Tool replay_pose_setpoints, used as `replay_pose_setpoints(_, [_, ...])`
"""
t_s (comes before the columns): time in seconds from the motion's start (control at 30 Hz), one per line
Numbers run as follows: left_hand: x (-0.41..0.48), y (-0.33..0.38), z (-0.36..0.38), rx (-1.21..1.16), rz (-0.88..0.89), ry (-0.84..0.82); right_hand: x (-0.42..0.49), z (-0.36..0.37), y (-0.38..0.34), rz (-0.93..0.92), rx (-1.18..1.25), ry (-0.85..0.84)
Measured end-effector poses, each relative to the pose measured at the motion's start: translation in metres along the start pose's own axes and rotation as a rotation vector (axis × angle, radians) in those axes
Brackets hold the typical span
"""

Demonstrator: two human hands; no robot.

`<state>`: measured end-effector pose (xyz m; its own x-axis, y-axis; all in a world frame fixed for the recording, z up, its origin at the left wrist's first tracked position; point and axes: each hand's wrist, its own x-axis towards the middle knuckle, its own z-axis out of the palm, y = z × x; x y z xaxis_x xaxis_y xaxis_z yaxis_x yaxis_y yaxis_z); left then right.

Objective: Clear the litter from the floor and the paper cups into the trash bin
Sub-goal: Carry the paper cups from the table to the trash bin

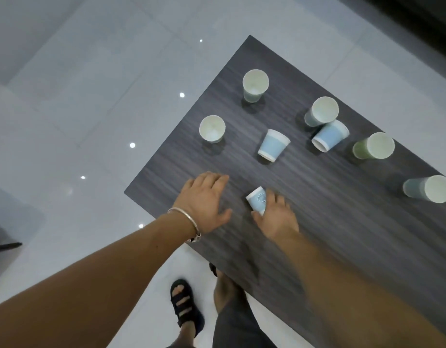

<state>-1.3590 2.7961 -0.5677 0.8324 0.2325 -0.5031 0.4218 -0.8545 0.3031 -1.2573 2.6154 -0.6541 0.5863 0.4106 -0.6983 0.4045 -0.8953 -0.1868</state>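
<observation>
Blue paper cup [257,203] on its side, clamped in right hand's [276,218] grip.

Single head-worn wide-angle view, looking steeply down and forward from standing height at a dark woodgrain table [317,222] that runs diagonally from frame centre to the right edge. Both forearms enter from the bottom; white tiled floor [91,96] fills the left and top, with a sandalled foot [185,306] at bottom centre. Edges bend from lens distortion.
</observation>
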Motion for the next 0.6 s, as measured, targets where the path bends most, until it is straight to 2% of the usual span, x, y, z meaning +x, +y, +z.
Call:
replay_pose_setpoints(0.17, [-0.002, 0.002, -0.013, -0.008, 0.069, 0.015, -0.009, -0.044, -0.015, -0.128, 0.356, -0.039])
replay_pose_setpoints(0.23, [-0.005, -0.002, -0.029, 0.018, 0.127, 0.037, -0.014, -0.072, -0.031, -0.197, 0.431, -0.106])
replay_pose_setpoints(0.3, [-0.01, -0.007, -0.044, 0.057, 0.187, 0.054, -0.019, -0.097, -0.05, -0.26, 0.408, -0.161])
replay_pose_setpoints(0.4, [-0.025, -0.019, -0.065, 0.06, 0.186, 0.119, -0.031, -0.122, -0.082, -0.338, 0.39, -0.205])
replay_pose_setpoints(0.6, [-0.062, -0.064, -0.074, 0.07, 0.197, 0.212, -0.051, -0.12, -0.149, -0.433, 0.364, -0.261])
